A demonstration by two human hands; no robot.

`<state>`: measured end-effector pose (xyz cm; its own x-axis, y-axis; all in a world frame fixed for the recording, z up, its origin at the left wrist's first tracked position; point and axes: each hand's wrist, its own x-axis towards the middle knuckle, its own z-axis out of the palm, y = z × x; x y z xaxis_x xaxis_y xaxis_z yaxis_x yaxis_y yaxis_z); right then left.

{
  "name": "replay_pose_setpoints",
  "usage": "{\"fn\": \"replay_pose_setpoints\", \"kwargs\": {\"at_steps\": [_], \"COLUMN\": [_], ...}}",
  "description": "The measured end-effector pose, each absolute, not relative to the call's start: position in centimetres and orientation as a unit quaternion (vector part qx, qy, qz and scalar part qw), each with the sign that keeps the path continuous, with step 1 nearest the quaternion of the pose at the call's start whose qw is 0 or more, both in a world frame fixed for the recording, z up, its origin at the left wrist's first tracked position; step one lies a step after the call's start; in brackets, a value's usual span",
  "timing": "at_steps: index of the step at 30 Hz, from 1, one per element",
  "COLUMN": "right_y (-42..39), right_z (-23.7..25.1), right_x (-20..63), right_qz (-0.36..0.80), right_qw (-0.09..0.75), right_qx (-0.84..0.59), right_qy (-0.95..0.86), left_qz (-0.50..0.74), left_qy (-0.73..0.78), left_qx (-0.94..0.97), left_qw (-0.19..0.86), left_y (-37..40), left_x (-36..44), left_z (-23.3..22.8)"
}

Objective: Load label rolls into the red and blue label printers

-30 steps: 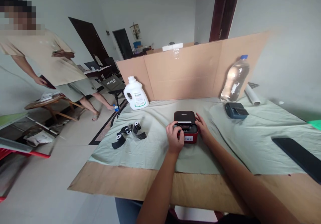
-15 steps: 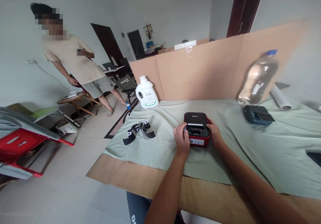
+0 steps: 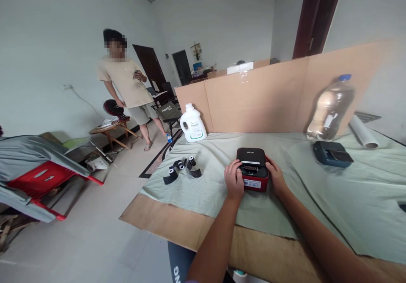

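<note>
- A red-and-black device [image 3: 253,169] is clasped between two bare hands on a cloth-covered bench [image 3: 165,217], near its front edge.
- The left side and upper edge of the device are covered by the left hand [image 3: 234,181], whose fingers are bent and grasping it.
- The opposite side is held by the right hand [image 3: 276,179], its fingers also grasping the device, partly hidden behind the casing.
- A white label is seen on the red front, and a dark recess is shown across the black top.
- Small rolls with loose black strips [image 3: 170,177] are scattered to the left, apart from the hands.
- A white jug [image 3: 194,126] is stood upright before a cardboard panel [image 3: 253,105].
- To the right, a clear bottle [image 3: 331,109] with a blue cap is placed near the panel; a dark blue device [image 3: 331,154] and a white roll [image 3: 363,130] are set nearby.
- Beyond the bench, a small object is held by a person in a pale T-shirt [image 3: 127,82].
</note>
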<state>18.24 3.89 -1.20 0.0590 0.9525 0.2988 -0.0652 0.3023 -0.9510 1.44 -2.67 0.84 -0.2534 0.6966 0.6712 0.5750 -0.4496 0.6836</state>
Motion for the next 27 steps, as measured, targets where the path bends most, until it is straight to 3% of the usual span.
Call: {"fn": "replay_pose_setpoints", "kwargs": {"at_steps": [19,27], "right_y": [5.6,4.6], "right_z": [-2.5,-1.0], "right_x": [18.5,18.5], "right_qz": [0.488,0.464], "right_qw": [0.622,0.616], "right_qx": [-0.392,-0.419], "right_qy": [-0.471,-0.479], "left_qz": [0.6,0.56], "left_qy": [0.517,0.526], "left_qx": [0.61,0.636], "left_qw": [0.022,0.078], "left_y": [-2.1,-2.3], "left_x": [1.4,0.4], "left_z": [0.7,1.9]}}
